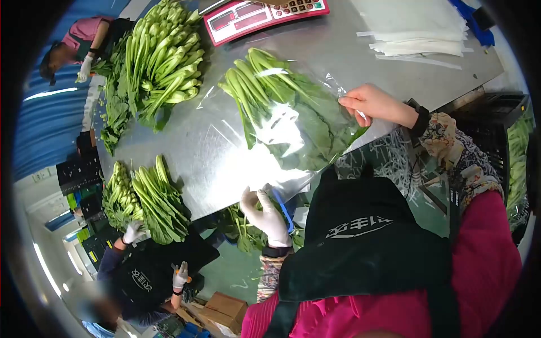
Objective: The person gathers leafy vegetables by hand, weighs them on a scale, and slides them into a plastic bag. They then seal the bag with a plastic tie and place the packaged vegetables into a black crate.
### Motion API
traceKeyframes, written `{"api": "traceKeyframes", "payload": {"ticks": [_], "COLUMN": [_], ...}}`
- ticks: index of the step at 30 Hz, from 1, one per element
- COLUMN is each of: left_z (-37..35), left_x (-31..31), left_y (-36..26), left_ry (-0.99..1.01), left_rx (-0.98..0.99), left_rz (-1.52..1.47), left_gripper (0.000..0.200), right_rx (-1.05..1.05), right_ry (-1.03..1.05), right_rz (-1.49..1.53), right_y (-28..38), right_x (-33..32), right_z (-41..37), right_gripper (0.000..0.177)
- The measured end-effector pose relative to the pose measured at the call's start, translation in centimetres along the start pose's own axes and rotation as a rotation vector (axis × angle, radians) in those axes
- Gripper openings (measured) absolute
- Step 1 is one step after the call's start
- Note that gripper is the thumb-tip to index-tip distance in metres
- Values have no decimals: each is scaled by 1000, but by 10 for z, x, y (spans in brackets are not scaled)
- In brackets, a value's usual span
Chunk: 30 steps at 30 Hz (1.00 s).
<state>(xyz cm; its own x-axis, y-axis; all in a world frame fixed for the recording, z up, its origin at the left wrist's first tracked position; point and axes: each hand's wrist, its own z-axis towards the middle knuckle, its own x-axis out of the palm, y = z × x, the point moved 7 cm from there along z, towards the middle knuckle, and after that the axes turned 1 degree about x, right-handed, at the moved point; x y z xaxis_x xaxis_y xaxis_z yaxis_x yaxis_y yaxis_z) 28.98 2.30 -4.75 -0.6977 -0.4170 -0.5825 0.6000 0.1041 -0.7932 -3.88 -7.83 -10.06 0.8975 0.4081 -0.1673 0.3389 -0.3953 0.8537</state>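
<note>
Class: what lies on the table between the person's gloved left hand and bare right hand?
The clear bag of greens, its edge pinched by the right hand, shown in the head view.

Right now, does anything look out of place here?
The clear bag of greens lies askew, its leafy end past the table edge by the right hand. Only the left hand wears a glove.

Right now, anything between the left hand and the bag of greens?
Nothing visible. The left hand is at the table edge beside the bag's near end; whether it touches the plastic is unclear. The right hand pinches the bag's far edge.
</note>
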Motion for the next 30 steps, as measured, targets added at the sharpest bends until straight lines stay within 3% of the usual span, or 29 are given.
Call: {"api": "traceKeyframes", "payload": {"ticks": [1, 2, 4, 6, 7, 8, 9, 10, 12, 13, 15, 18, 19, 20, 22, 24, 25, 26, 28, 29, 30], "left_z": [-2, -6, 6, 25, 25, 27, 29, 27, 26, 27, 27, 28, 28, 28, 29, 30, 29, 26, 16, 25, 34], "left_x": [-5, -4, 20, 72, 89, 88, 89, 88, 90, 91, 91, 92, 92, 92, 94, 95, 92, 92, 93, 84, 80], "left_y": [-30, -43, -83, -41, 1, -3, -3, -1, 0, 0, -2, -5, -5, -3, -3, -3, -10, -19, -7, -9, -21], "left_ry": [-100, -176, 1, 401, 504, 497, 479, 463, 491, 503, 510, 491, 508, 519, 529, 534, 545, 572, 328, 265, 287], "left_rx": [302, 442, 735, 580, 496, 436, 461, 467, 471, 458, 463, 464, 451, 457, 457, 420, 398, 397, 986, 1000, 871], "left_rz": [217, 247, 405, 740, 777, 693, 709, 728, 734, 739, 757, 746, 737, 760, 780, 795, 777, 737, 747, 643, 479], "left_gripper": [43, 48, 56, 68, 74, 76, 75, 74, 77, 77, 77, 78, 79, 79, 79, 79, 76, 73, 65, 63, 62], "right_rx": [5, 12, 21, 40, 40, 30, -57, -55, -697, -689, -831, -644, -585, -575, -639, -802, -752, -863, -1152, -1306, -1270], "right_ry": [-5, -7, 30, 43, -4, -62, -135, -141, -654, -663, -465, -691, -808, -815, -589, -268, -123, -103, -142, -333, -487], "right_rz": [0, 4, -37, -52, -86, -123, -434, -441, -238, -244, -973, -967, -818, -829, -813, -1008, -1038, -1014, -759, -675, -565], "right_y": [1, 2, 4, 5, 9, 16, 30, 35, 86, 84, 77, 13, 9, 10, 19, 18, 21, 31, 78, 101, 137], "right_x": [0, -1, 1, 5, 2, -5, -16, -12, -16, -11, 42, -29, -56, -66, -60, -15, 6, 17, 30, 34, 29], "right_z": [0, 0, 0, -1, -1, 1, 1, 0, -29, -18, 11, 38, 31, 16, -13, -24, -17, -17, -18, -21, -34], "right_gripper": [41, 41, 40, 36, 33, 30, 23, 23, 28, 28, 35, 41, 48, 48, 54, 41, 43, 42, 41, 34, 25]}}
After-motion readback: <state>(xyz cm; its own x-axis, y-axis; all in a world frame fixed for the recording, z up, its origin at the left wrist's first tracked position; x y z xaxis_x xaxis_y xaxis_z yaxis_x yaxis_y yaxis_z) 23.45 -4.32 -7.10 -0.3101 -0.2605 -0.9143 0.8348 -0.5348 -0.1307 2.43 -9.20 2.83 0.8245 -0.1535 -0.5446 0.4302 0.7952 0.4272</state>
